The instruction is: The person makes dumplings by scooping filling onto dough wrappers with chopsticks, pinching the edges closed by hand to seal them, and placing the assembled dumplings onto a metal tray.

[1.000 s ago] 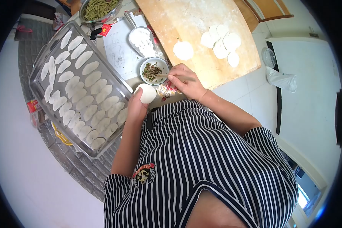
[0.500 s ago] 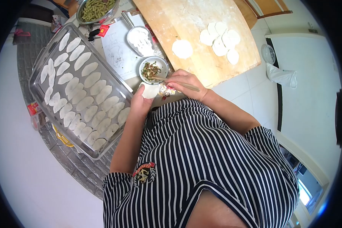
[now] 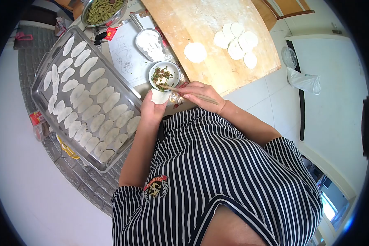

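Observation:
My left hand [image 3: 152, 110] is closed on the edge of a round, white dumpling wrapper [image 3: 160, 98], held just below a small white bowl. Chopped green and brown filling [image 3: 159, 76] lies in that bowl [image 3: 178, 75]. My right hand [image 3: 205, 93] grips a pair of wooden chopsticks [image 3: 208, 99]. Their tips are at the bowl's near rim, close to the wrapper; whether they pinch any filling is too small to tell. Left of my hands, a large metal tray [image 3: 132, 95] carries rows of pale folded dumplings [image 3: 90, 111].
On the floured wooden board [image 3: 176, 16] lie a single wrapper [image 3: 195, 52] and a cluster of wrappers [image 3: 235, 41]. A metal scoop of white flour [image 3: 151, 43] rests on printed paper [image 3: 125, 57] behind the bowl. A basin of green pods [image 3: 102, 11] stands farther back.
The chopstick tips have shifted slightly from inside the bowl toward its near rim and the wrapper. My left hand keeps its hold, nearly still.

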`<state>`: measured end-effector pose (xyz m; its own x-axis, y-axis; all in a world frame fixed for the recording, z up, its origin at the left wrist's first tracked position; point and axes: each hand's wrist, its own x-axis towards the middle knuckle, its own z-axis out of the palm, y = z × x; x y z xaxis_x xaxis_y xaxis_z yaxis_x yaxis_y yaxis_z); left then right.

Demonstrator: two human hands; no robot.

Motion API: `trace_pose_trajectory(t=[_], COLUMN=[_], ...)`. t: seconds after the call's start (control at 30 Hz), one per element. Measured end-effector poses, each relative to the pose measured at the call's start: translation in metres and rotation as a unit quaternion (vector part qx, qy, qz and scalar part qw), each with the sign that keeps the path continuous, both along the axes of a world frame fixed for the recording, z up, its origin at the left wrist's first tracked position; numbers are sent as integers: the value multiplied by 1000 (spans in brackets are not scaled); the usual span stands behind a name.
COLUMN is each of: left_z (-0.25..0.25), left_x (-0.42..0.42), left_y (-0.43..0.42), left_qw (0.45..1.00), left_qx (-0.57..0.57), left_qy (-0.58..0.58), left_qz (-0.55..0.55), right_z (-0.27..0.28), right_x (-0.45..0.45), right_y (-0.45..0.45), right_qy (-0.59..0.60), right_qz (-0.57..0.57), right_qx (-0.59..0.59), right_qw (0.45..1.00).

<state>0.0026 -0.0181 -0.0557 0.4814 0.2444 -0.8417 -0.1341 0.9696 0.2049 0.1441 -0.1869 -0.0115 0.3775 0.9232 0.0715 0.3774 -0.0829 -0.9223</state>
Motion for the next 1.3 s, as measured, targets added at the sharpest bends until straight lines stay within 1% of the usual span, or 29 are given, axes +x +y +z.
trace_pose_trajectory(t=[0.13, 0.2, 0.23, 0.3, 0.33, 0.4, 0.43, 0.5, 0.63, 0.7, 0.73, 0.77, 0.8, 0.83, 0.9, 0.93, 0.97, 1.03, 1.07, 1.1, 1.17, 1.23, 1.3], left_z=[6, 9, 10, 10, 10, 4, 2, -3, -7, -7, -3, 1, 5, 12, 30, 34, 34, 35, 38, 39, 38, 40, 37], left_x=[4, 5, 6, 5, 5, 2, -1, -6, -17, -24, -25, -27, -29, -28, -19, -16, -15, -10, -6, -3, 2, 7, 8], left_y=[-1, -2, -2, -2, -3, -3, -3, -2, 2, 3, 3, 2, 2, 2, 2, 2, 2, 4, 4, 5, 6, 6, 7], left_qw=[1000, 999, 999, 999, 998, 998, 998, 998, 998, 998, 998, 998, 999, 998, 998, 997, 997, 995, 996, 996, 996, 996, 996], left_qx=[-3, -10, -18, -21, -23, -33, -43, -48, -49, -40, -31, -30, -15, 1, 3, 5, 5, 21, 32, 30, 34, 33, 34], left_qy=[17, 23, 30, 42, 54, 40, 28, 27, 24, 20, 16, 16, -22, -59, -58, -56, -57, -78, -60, -61, -63, -57, -49], left_qz=[21, 22, 23, 27, 31, 34, 39, 41, 35, 42, 47, 49, 40, 31, 37, 43, 45, 57, 61, 61, 55, 58, 63], right_z=[9, 10, 12, 19, 21, 24, 26, 32, 44, 49, 49, 48, 46, 43, 37, 39, 45, 63, 61, 62, 65, 51, 39], right_x=[-2, -2, -2, 0, 0, 2, 3, 5, 8, 8, 7, 5, 3, 1, -1, -1, 0, 2, 3, 2, 0, 3, 6], right_y=[-4, -6, -7, -7, -7, -8, -8, -6, -2, -1, -1, -1, -1, 1, 4, 7, 7, 6, 3, 3, 5, 2, 0], right_qy=[-33, -89, -89, -139, -139, -156, -156, -157, -152, -100, -100, -61, -22, -22, 33, 28, 28, 101, 140, 139, 303, 281, 296], right_qz=[16, 43, 42, 81, 80, 126, 126, 166, 188, 184, 185, 138, 91, 92, 8, -13, -11, -89, -104, -104, -141, -135, -184], right_qx=[13, 35, 35, 28, 28, 49, 48, 64, 77, 69, 69, 82, 95, 95, 87, 70, 70, -42, -39, -40, -36, -42, -22], right_qw=[999, 995, 995, 987, 987, 978, 978, 971, 967, 975, 975, 985, 991, 991, 996, 997, 997, 990, 984, 984, 942, 949, 937])
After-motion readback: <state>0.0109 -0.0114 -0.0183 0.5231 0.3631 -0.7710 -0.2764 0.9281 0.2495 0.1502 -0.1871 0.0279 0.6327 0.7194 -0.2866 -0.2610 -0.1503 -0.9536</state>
